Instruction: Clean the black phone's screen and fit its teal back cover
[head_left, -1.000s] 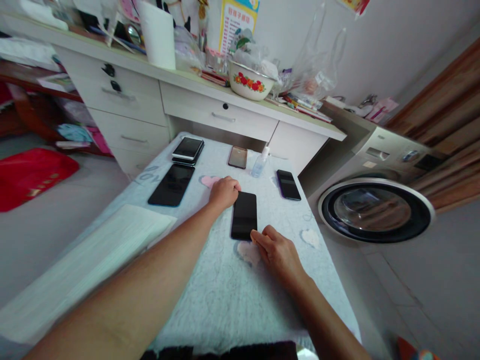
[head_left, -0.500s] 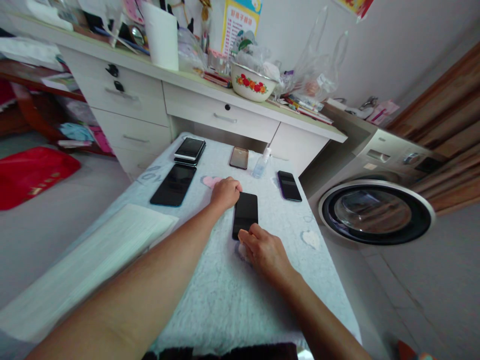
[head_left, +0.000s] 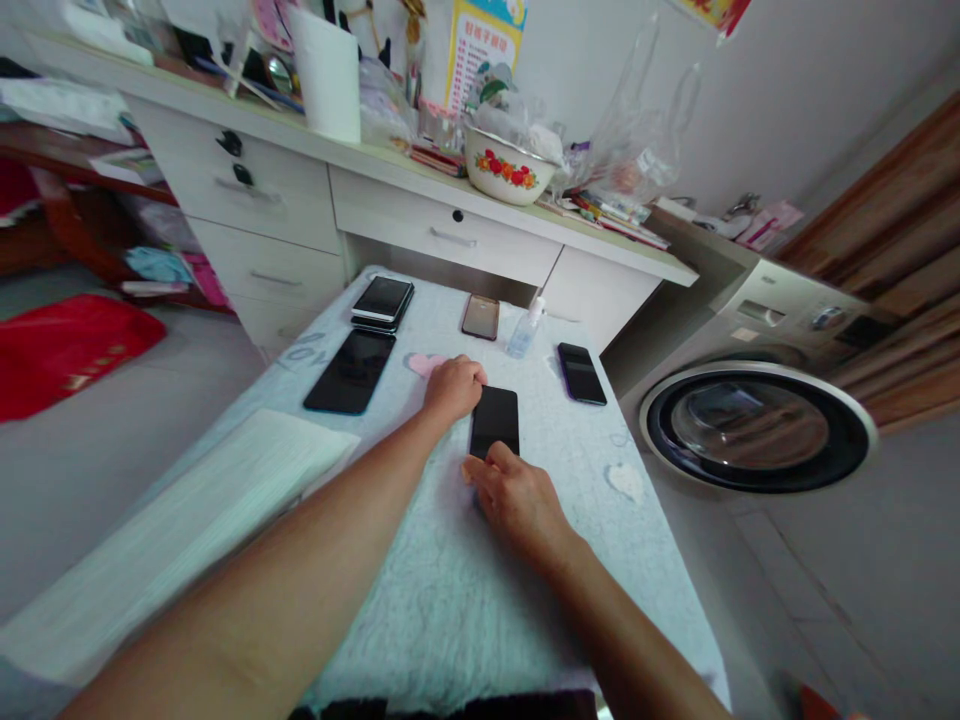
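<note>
A black smartphone (head_left: 495, 420) lies flat, screen up, on the cloth-covered table in front of me. My left hand (head_left: 454, 386) is closed at its top left corner, with curled fingertips gripping the edge. Across the phone's lower end, my right hand (head_left: 517, 492) is bent with thumb and fingers pressed together. Whatever those fingers hold, if anything, is hidden, and the hand covers the phone's bottom edge. Just behind my left hand, a pink heart (head_left: 424, 364) shows on the cloth.
A larger phone (head_left: 351, 371), a stack of phones (head_left: 383, 302), a phone case (head_left: 481, 316), a clear spray bottle (head_left: 526, 330) and another phone (head_left: 581, 373) surround the work spot. A folded white cloth (head_left: 255, 470) lies left. A washing machine (head_left: 757, 320) stands right; a cluttered counter (head_left: 390, 162) runs behind.
My right hand has shifted slightly left and up, covering more of the phone's lower end. My left hand stays at the top corner. The whole view has moved slightly.
</note>
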